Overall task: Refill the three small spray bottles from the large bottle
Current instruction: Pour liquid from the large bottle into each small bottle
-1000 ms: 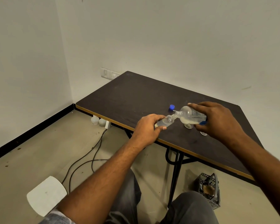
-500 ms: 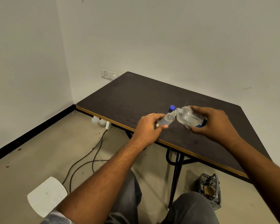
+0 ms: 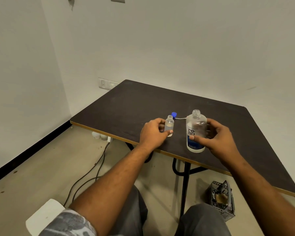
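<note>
Left hand (image 3: 153, 132): thumb and fingers pinch the small bottle (image 3: 169, 124) low on its body, thumb at the front near the base. Probably gripped that way to steady a light, narrow thing that tips easily and to leave the neck free. Right hand (image 3: 219, 140): fingers curl round the back of the large bottle (image 3: 195, 126), thumb across the label. A full wrap at mid-body looks like a grip meant for lifting and tilting.

Small bottle: upright, long axis vertical, open mouth up, no sprayer on it. It sits at the front edge of the table (image 3: 143, 103), left of the large bottle and apart from it. Can't tell if its base touches the tabletop or hangs just above. Some clear liquid inside, level not readable.

Large bottle: upright too, long axis vertical, uncapped mouth up, label toward the person, base seemingly down on the table near the front edge. With both mouths up, nothing is pouring now, so I'd call this a pause between pours.

Just behind the small bottle lies a blue cap (image 3: 173, 114) with a thin white tube (image 3: 180, 118) running right. Likely the sprayer, parked within reach for refitting.

The other two small bottles aren't visible.

Further out: wall socket (image 3: 107, 83), cables (image 3: 85, 178) on the floor, and a basket (image 3: 221, 200) under the table.
</note>
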